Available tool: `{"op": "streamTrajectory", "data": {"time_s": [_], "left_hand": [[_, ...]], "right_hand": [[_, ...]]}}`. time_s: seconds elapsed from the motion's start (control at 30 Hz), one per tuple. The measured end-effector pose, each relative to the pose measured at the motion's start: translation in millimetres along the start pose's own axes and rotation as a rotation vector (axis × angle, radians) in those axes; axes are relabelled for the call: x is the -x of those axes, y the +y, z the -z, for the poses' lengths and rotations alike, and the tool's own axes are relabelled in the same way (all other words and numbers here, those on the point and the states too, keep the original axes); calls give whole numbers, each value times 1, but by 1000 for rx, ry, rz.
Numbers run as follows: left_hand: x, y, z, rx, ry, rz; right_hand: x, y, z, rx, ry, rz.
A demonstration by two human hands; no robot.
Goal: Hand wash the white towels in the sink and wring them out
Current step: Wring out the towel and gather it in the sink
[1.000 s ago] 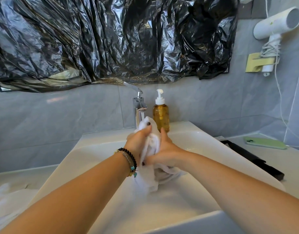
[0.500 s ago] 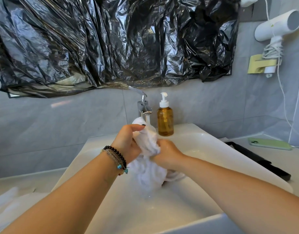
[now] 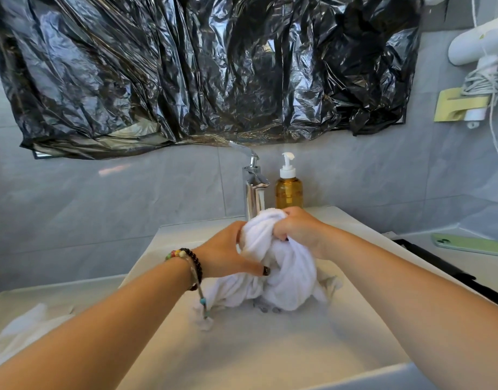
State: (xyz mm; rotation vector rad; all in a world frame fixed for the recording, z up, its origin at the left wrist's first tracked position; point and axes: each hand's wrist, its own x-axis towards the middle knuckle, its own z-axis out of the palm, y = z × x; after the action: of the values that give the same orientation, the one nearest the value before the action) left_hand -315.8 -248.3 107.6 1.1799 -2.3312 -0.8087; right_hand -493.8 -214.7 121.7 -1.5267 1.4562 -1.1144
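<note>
white towel | bunched btwn both hands over sink | left hand + right hand gripping it

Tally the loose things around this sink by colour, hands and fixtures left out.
White: 2, the towel being washed and the cloth on the counter
Amber: 1, the soap bottle
Green: 1, the phone
Black: 1, the flat black object
Total: 5

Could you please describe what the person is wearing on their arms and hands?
Both forearms are bare, with no sleeves in view. The left wrist carries dark beaded bracelets, some beads coloured, and a thin cord with a turquoise bead. The left thumbnail is painted dark. The right hand shows no jewellery.
</note>
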Motion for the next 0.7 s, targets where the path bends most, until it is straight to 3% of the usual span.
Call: {"op": "streamTrajectory", "data": {"time_s": [0.13, 0.3, 0.4, 0.5, 0.57, 0.7], "left_hand": [[-19, 1, -19, 116, 24, -73], [-31, 2, -30, -17, -72, 59], [-36, 4, -31, -34, -38, 121], [-36, 10, -29, 199, 117, 144], [-34, 13, -25, 384, 207, 159], [-32, 16, -20, 568, 328, 204]], "right_hand": [[4, 6, 16, -51, -9, -3], [9, 11, 40, -49, 212, -38], [3, 17, 38, 92, 336, 38], [-3, 29, 30, 334, 409, 141], [-7, 37, 26, 395, 341, 168], [-6, 35, 9, 183, -101, 175]]}}
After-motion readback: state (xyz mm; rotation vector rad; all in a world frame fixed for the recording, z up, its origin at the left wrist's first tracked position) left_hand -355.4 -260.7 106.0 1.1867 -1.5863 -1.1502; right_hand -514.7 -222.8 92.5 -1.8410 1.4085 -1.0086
